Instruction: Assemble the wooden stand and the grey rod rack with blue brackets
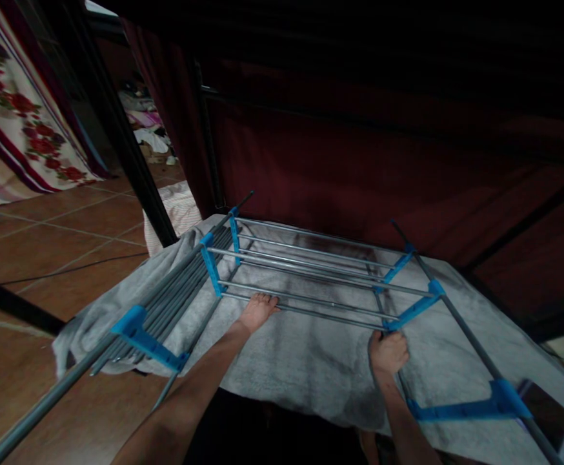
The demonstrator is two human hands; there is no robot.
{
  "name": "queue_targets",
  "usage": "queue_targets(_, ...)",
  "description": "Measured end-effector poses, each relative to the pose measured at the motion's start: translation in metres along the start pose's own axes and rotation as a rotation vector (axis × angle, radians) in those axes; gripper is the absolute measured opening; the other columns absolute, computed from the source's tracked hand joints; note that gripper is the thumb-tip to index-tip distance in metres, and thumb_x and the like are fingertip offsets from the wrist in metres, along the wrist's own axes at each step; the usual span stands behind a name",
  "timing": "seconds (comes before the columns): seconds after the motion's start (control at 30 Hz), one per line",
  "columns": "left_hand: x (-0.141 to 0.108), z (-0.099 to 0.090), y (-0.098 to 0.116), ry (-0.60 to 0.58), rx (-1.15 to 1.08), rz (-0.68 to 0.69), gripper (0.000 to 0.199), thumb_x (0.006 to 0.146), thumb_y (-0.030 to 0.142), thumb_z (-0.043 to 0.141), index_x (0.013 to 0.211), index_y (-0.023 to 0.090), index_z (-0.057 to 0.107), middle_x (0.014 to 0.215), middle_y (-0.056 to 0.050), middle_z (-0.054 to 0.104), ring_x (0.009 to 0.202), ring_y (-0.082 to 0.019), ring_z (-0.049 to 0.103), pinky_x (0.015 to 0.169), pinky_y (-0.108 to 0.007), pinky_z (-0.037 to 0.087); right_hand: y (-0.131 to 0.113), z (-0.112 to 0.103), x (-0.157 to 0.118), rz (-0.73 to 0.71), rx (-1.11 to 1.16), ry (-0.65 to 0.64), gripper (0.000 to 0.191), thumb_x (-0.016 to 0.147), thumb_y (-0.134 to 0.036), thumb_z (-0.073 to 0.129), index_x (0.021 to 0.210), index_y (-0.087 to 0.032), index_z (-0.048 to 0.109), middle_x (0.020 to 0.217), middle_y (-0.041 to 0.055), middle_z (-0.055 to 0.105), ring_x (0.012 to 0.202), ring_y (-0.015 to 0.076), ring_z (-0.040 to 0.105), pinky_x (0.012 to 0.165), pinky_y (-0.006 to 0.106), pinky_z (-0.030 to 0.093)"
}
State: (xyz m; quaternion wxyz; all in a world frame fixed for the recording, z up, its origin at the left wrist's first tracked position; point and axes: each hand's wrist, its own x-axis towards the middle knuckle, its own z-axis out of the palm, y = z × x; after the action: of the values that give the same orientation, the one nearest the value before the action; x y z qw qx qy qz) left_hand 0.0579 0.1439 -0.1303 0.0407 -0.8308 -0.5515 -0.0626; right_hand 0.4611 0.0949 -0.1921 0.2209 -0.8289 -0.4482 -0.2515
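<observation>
A partly assembled rack of grey metal tubes and blue plastic brackets lies across a grey blanket [340,361]. My left hand [259,313] is closed over the nearest cross tube [321,313], close to its left end. At the right end of that tube, my right hand [388,352] is closed round the joint by the blue bracket [415,311]; its fingertips are partly hidden. Another blue bracket [149,339] sits lower on the left side frame, with no cross tubes in it. Opposite it, a blue bracket [470,408] spans the right side frame.
Several loose metal tubes [178,284] lie bundled beside the left side frame. A dark flat device [546,413] rests at the lower right. Dark bed posts [117,129] and a dark red curtain [321,168] enclose the blanket. Tiled floor [15,381] shows at left.
</observation>
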Motion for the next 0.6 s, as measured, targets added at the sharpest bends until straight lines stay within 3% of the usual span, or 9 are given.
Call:
queue_targets(0.13,0.002,-0.006,-0.004,-0.03,-0.017,0.047,0.022,0.096,0.031,0.053,0.11,0.018,0.065,0.097,-0.011,0.071,0.094,-0.024,0.067,0.088,-0.036,0.048,-0.003,-0.006,0.002,0.014,-0.023,-0.052,0.039,0.091,-0.036,0.047,0.102,-0.002,0.062,0.087,0.0254,0.063,0.085,0.036,0.063,0.07,0.044,0.047)
queue_targets(0.33,0.006,-0.003,-0.014,-0.061,-0.05,0.102,0.032,0.098,0.037,0.044,0.113,0.016,0.064,0.096,-0.014,0.072,0.093,-0.027,0.068,0.086,-0.039,0.049,-0.011,-0.024,0.005,-0.023,0.095,0.015,0.038,0.09,-0.037,0.049,0.11,-0.007,0.063,0.094,0.024,0.066,0.088,0.0326,0.062,0.073,0.043,0.047)
queue_targets(0.6,0.015,0.004,-0.026,-0.148,0.018,0.148,0.047,0.1,0.045,0.031,0.118,0.016,0.063,0.094,-0.014,0.073,0.089,-0.03,0.07,0.077,-0.039,0.05,-0.012,-0.015,0.008,0.095,0.213,-0.023,0.038,0.092,-0.035,0.046,0.115,-0.007,0.059,0.106,0.0266,0.065,0.104,0.035,0.058,0.085,0.048,0.044)
